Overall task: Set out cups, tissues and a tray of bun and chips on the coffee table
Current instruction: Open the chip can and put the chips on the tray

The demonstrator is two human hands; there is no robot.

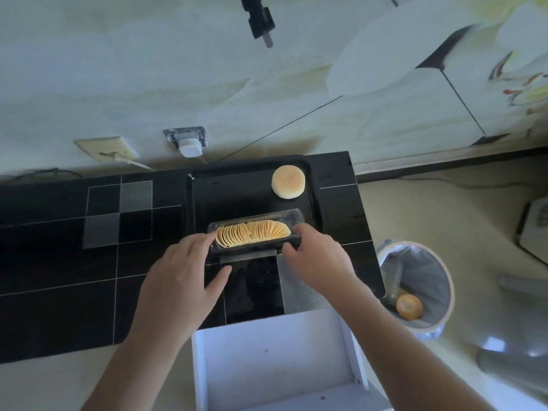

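A black tray point(237, 188) lies on the right part of the black tiled coffee table point(59, 262). A round pale bun point(288, 182) sits in the tray's far right corner. A clear plastic container of stacked chips point(253, 232) rests across the tray's near edge. My left hand point(184, 277) touches the container's left end with its fingertips, fingers spread. My right hand point(314, 256) grips the container's right end, thumb under its near side. No cups or tissues are in view.
A white open drawer or box point(275, 369) stands below the table's near edge. A lined waste bin point(415, 286) with an orange item inside stands to the right on the floor. Wall sockets with a white plug point(189, 148) sit behind the table.
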